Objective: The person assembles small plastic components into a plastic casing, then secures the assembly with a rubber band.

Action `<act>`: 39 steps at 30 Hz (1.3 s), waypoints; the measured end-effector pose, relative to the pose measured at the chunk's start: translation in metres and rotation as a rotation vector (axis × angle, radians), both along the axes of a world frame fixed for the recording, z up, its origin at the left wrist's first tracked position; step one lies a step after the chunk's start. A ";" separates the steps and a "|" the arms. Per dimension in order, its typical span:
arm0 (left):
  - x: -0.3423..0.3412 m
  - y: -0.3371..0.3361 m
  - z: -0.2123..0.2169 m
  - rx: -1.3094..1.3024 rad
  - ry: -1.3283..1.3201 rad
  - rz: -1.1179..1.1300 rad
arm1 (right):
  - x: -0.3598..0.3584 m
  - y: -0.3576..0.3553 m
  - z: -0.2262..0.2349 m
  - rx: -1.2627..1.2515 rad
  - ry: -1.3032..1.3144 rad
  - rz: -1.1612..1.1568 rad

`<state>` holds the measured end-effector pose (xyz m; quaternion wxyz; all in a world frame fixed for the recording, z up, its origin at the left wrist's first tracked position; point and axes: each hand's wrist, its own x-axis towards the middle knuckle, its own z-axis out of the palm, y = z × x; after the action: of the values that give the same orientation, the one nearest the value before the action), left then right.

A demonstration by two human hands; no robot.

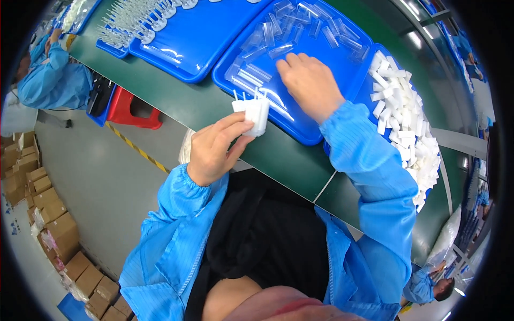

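My left hand (214, 147) is closed on a bundle of white pieces (252, 115), with several thin clear prongs (250, 95) sticking up from its top. It is held above the table's near edge, beside a blue tray (300, 131). Clear plastic tubes (267, 35) lie scattered across the far and left parts of that tray. My right hand (310, 83) is over the middle of the tray with its fingers curled down. Its fingertips are beside one clear tube (280, 51); whatever they pinch is hidden.
White blocks (399, 101) are heaped on another blue tray at the right. At the far left, a blue tray (176, 59) carries rows of clear pronged parts (134, 24). A red stool (128, 109) stands below the green table (187, 101). Cardboard boxes (61, 230) line the floor; co-workers sit nearby.
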<state>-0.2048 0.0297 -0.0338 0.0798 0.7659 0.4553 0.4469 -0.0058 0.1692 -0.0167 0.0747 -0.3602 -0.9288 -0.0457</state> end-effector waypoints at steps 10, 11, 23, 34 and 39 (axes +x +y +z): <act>0.033 0.020 0.007 -0.010 -0.016 -0.291 | 0.068 -0.055 0.025 -1.190 1.603 -0.554; 0.037 0.021 0.010 -0.019 0.000 -0.330 | 0.073 -0.061 0.025 -1.180 1.613 -0.571; 0.081 0.026 0.021 -0.077 0.070 -0.473 | 0.102 -0.090 0.021 -1.041 1.645 -0.630; 0.092 0.028 0.026 -0.088 0.050 -0.452 | 0.111 -0.093 0.019 -0.980 1.604 -0.510; 0.096 0.025 0.028 -0.121 0.083 -0.441 | 0.115 -0.097 0.013 -0.894 1.514 -0.520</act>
<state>-0.1091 0.0548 -0.0056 0.2022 0.8585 0.3057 0.3586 0.1095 0.0721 -0.0034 0.5045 -0.4871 -0.4526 0.5508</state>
